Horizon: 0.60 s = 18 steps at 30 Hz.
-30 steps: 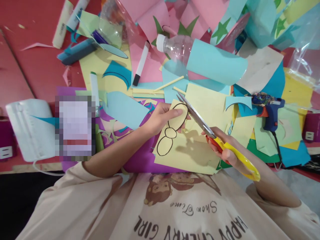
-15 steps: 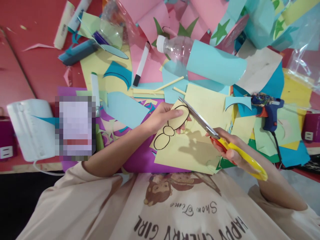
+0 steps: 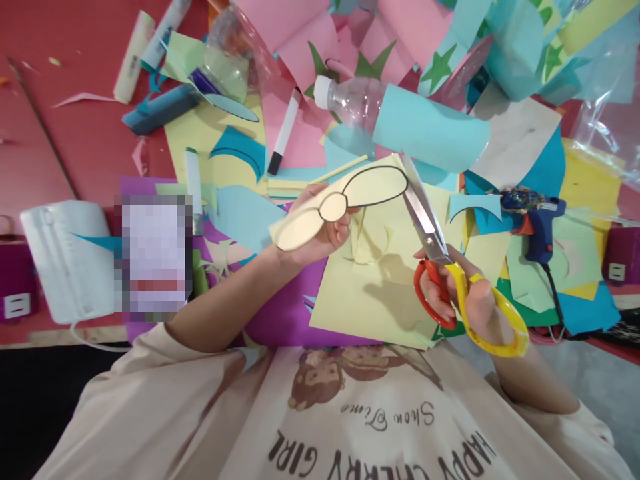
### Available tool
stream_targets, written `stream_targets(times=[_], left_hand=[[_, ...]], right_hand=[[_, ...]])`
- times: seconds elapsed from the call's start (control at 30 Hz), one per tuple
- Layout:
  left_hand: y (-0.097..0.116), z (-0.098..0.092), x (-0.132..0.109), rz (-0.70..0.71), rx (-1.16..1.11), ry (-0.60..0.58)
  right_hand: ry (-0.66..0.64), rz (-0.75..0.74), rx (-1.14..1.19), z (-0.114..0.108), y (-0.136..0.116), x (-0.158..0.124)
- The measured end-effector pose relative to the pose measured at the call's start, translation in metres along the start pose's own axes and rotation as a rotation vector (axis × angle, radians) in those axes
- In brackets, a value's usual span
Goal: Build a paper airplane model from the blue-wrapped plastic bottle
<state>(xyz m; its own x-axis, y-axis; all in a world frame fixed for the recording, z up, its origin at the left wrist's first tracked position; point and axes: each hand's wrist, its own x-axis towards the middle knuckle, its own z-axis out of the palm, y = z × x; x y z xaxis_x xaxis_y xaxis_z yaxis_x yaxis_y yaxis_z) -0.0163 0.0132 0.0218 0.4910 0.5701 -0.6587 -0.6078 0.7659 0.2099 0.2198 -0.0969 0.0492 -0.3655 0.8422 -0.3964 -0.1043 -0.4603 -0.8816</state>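
Note:
My left hand (image 3: 320,237) is closed on a pale yellow piece of paper (image 3: 377,185) with a bow outline drawn in black: two long loops and a round middle. Most of its fingers lie behind the paper. In my right hand (image 3: 467,293) is a pair of scissors (image 3: 429,233) with one red and one yellow handle, my fingers through the loops. The blades point up and left, and their tips meet the right end of the drawn bow. Beneath both hands lies a larger pale yellow sheet (image 3: 375,300), with a curled paper offcut on it.
A plastic bottle (image 3: 355,100) wrapped in light blue paper lies beyond my hands. To the right rests a blue glue gun (image 3: 540,213) with its cord. A black-and-white marker (image 3: 285,133), coloured paper scraps and a white device (image 3: 67,260) are on the left side.
My left hand has turned the bow paper flatter and raised it, with the fingers now behind it. The scissors have swung more upright, and their handles have spread apart.

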Motion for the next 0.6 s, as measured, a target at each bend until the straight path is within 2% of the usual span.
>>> stream_targets(times=[0.07, 0.13, 0.27, 0.37, 0.47, 0.6], left_hand=[[-0.004, -0.002, 0.001, 0.09, 0.026, 0.032], [-0.008, -0.006, 0.003, 0.171, 0.145, -0.013], [-0.016, -0.012, 0.006, 0.284, 0.48, -0.297], [-0.02, -0.014, 0.005, 0.395, 0.656, -0.403], [-0.021, -0.012, 0.003, 0.482, 0.689, -0.348], [-0.021, -0.01, -0.001, 0.474, 0.753, -0.059]], right_hand=[[0.038, -0.007, 0.031, 0.005, -0.003, 0.0], [0.059, -0.018, 0.047, 0.009, -0.002, 0.001], [0.041, -0.038, 0.041, 0.011, 0.008, 0.002], [0.016, -0.032, 0.019, 0.011, 0.015, 0.002], [-0.001, -0.007, -0.02, 0.012, 0.016, -0.001], [0.007, 0.071, -0.091, 0.011, 0.013, -0.005]])
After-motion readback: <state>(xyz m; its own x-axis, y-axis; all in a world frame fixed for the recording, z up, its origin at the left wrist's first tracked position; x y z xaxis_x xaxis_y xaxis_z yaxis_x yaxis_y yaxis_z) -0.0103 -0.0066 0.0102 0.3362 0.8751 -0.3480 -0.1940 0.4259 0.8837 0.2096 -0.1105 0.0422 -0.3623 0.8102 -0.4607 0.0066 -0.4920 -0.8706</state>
